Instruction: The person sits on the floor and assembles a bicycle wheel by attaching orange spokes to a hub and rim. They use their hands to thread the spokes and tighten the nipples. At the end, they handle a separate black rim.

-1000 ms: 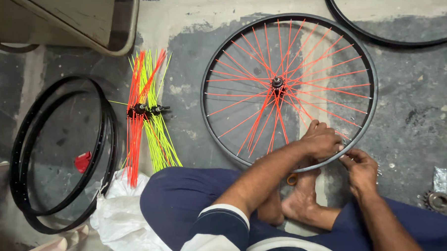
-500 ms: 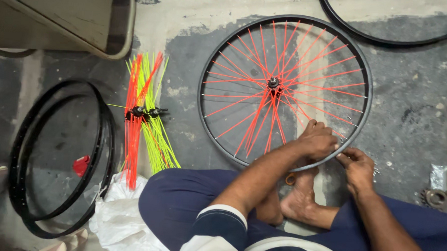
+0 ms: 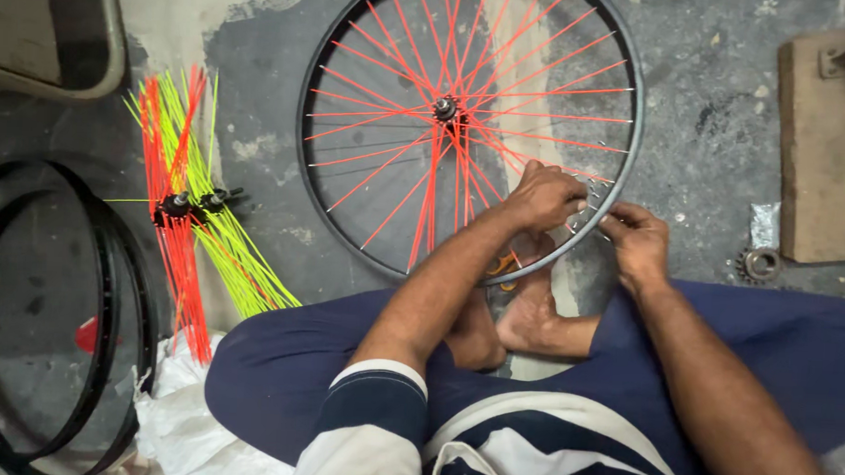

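Note:
A black bicycle wheel rim (image 3: pixel 325 206) laced with orange spokes (image 3: pixel 389 124) lies flat on the concrete floor in front of me, its hub (image 3: pixel 444 107) at the centre. My left hand (image 3: pixel 544 195) rests on the spokes at the rim's near right edge, fingers pinched on a spoke end. My right hand (image 3: pixel 636 240) sits just outside the rim, fingers closed on the rim beside the small metal nipples (image 3: pixel 590 198). My bare feet (image 3: pixel 509 320) are tucked under the wheel's near edge.
Two hubs with loose orange and yellow-green spokes (image 3: pixel 194 211) lie to the left. Bare black rims (image 3: pixel 54 318) are stacked at far left. A wooden block (image 3: pixel 824 148) and a small sprocket (image 3: pixel 759 265) are at the right; white plastic sheet (image 3: pixel 177 416) near my left knee.
The view has shifted closer and rightward over the wheel. Both hands stay at the rim's near right edge, with small finger movements only.

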